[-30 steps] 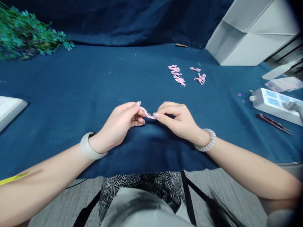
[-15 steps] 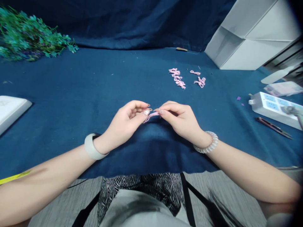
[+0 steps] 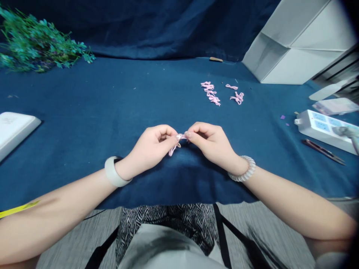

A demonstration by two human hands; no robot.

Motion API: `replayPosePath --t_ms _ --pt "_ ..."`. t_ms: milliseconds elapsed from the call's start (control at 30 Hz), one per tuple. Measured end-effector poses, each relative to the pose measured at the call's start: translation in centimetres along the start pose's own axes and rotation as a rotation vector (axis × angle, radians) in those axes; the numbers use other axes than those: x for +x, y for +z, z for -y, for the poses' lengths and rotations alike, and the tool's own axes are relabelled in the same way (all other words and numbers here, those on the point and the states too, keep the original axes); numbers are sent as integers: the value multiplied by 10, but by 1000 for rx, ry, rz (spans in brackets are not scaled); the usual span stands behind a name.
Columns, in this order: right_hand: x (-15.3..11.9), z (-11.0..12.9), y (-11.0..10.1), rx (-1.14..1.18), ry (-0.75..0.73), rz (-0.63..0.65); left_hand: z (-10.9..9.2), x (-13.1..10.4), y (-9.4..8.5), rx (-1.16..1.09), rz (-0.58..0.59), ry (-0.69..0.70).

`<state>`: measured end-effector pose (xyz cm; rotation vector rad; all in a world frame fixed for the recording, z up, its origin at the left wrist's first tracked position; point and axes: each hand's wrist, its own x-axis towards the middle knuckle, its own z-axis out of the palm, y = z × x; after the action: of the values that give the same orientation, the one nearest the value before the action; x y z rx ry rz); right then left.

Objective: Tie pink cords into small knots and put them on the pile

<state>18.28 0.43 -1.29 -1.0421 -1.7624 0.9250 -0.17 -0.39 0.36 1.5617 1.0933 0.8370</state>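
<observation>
Now that my left hand (image 3: 157, 147) has closed in on my right hand (image 3: 211, 142), each grip is clamped on the pink cord (image 3: 173, 150) over the counter (image 3: 123, 112), one end drooping at left, leaving, I judge, a shorter, steadier stretch to work.

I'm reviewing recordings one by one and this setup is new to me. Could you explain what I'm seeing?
No machine here: these are a person's bare left hand and right hand. The camera is worn on that person's head, looking forward and down. Both hands pinch a thin pink cord. Beyond them, pink cord bundles lie on a blue cloth. To the right are a dark, pointed tool, a white power strip and a white box-like unit; at the far left is a leafy green plant.
</observation>
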Motion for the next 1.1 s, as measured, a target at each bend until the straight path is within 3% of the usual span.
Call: replayPosePath --t_ms 400,667,833,967,1100 --pt "0 1 0 110 61 97 9 3 -1 -231 -27 -11" --pt "1 1 2 101 20 16 5 2 2 -200 -4 -32" --pt "2 2 2 67 27 -9 9 3 3 -318 -32 -72" --pt "3 -2 1 164 89 -46 10 5 3 -507 -93 -125" --pt "7 -4 -5 483 115 -134 5 9 -1 -775 -205 -174"
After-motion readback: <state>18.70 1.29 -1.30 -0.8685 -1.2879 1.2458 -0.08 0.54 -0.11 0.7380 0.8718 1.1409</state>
